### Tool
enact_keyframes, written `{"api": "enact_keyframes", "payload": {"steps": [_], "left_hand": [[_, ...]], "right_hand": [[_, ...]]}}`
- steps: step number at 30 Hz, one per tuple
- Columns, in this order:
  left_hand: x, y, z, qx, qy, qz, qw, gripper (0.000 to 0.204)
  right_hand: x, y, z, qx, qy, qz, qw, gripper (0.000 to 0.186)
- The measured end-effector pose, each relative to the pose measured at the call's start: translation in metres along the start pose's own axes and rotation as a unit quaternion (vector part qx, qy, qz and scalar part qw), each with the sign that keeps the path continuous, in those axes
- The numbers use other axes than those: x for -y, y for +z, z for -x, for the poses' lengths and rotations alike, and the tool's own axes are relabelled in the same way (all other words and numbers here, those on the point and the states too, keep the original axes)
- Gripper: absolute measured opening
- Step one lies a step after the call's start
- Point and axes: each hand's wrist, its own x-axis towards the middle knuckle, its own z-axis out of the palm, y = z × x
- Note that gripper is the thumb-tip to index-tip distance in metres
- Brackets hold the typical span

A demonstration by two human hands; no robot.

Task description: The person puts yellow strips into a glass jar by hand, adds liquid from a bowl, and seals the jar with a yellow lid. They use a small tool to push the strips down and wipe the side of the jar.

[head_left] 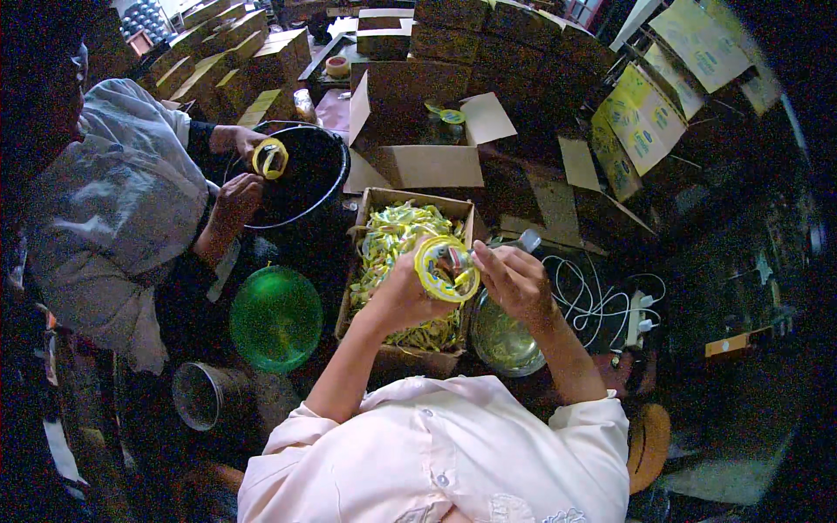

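Observation:
Above the cardboard box (446, 364), my left hand (403, 289) is wrapped round a round open container (422, 281) with a yellow printed band, its mouth turned up. A few small pale and reddish pieces show inside. At the container's right edge, my right hand (516, 281) is closed in a pinch; what its fingertips hold is too small to name. Below both hands, the box is heaped with thin yellow-and-white packets (397, 235). Under my right hand stands a clear round bowl (514, 353).
A co-worker's hands (237, 205) hold a similar yellow container (270, 159) over a black tub (301, 196) at left. A green bowl (275, 319) and a grey bucket (199, 397) stand nearby. A white cable (586, 301) and power strip (643, 318) lie right; an open carton (427, 166) stands ahead.

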Motion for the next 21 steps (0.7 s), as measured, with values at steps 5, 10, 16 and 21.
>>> {"api": "enact_keyframes", "payload": {"steps": [5,10,16,21], "left_hand": [[0.003,-0.003,0.002,0.045,0.036,0.057,0.997,0.038],[0.009,-0.008,0.006,0.111,-0.036,0.167,0.979,0.051],[0.019,-0.019,0.004,0.23,-0.094,0.21,0.946,0.055],[0.02,-0.012,0.001,0.115,-0.03,0.21,0.97,0.064]], "right_hand": [[0.001,0.003,0.003,-0.003,-0.013,-0.022,1.0,0.049],[0.005,0.006,-0.001,-0.019,-0.012,-0.043,0.999,0.036],[0.005,0.011,0.001,-0.02,-0.034,-0.04,0.998,0.035],[0.003,0.01,-0.006,-0.051,-0.021,-0.038,0.998,0.038]]}}
